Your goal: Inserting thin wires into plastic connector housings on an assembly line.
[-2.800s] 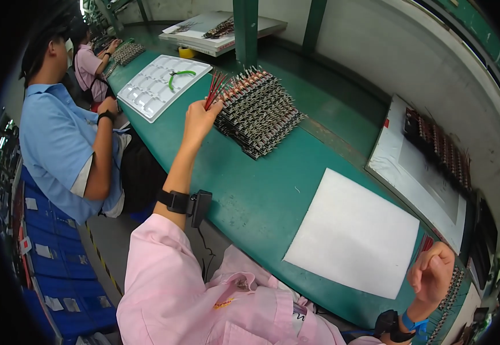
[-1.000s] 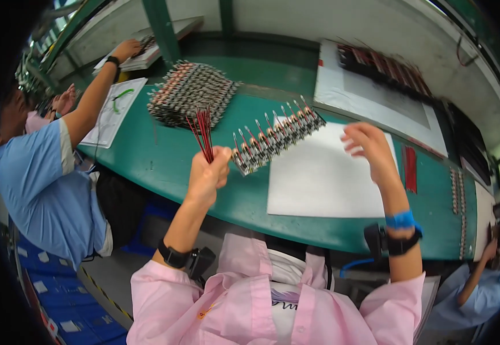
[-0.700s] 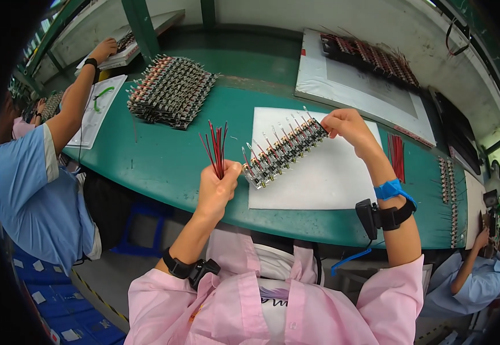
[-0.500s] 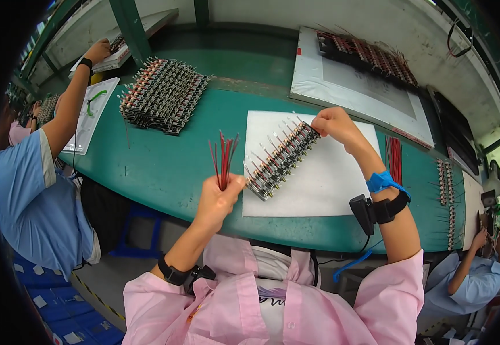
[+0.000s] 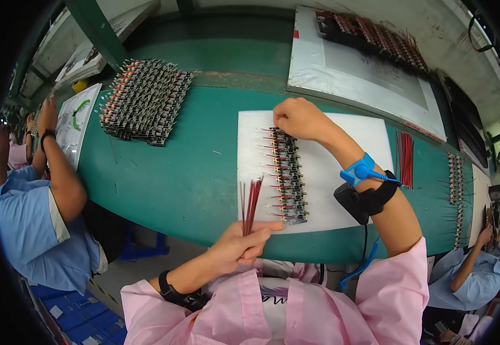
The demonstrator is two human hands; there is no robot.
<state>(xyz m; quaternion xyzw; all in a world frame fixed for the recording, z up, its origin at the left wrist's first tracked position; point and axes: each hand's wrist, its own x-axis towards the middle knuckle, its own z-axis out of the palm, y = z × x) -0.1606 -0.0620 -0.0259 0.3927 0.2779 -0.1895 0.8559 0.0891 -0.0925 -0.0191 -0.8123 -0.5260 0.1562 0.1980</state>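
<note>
A strip of small circuit boards [image 5: 287, 175] stands almost straight up and down in view over a white foam sheet [image 5: 347, 195], with red wires and pins along its left side. My right hand [image 5: 303, 119] pinches its far end. Closed around a bundle of thin red wires [image 5: 252, 201], my left hand [image 5: 238, 248] stretches its index finger to the strip's near end. Whether the strip rests on the foam or is held just above it, I cannot tell.
On the green bench [image 5: 164, 184], a stack of board strips [image 5: 143, 100] stands far left. More red wires [image 5: 404, 161] and narrow board strips [image 5: 456, 195] lie to the right. Behind is a silver panel [image 5: 365, 75]. Co-workers sit at both sides; the left one's arm [image 5: 60, 155] reaches over a white tray [image 5: 72, 126].
The strip has swung from a slant to nearly upright in view. My right hand moved left with its far end; my left hand came right and nearer. The left co-worker's arm dropped lower.
</note>
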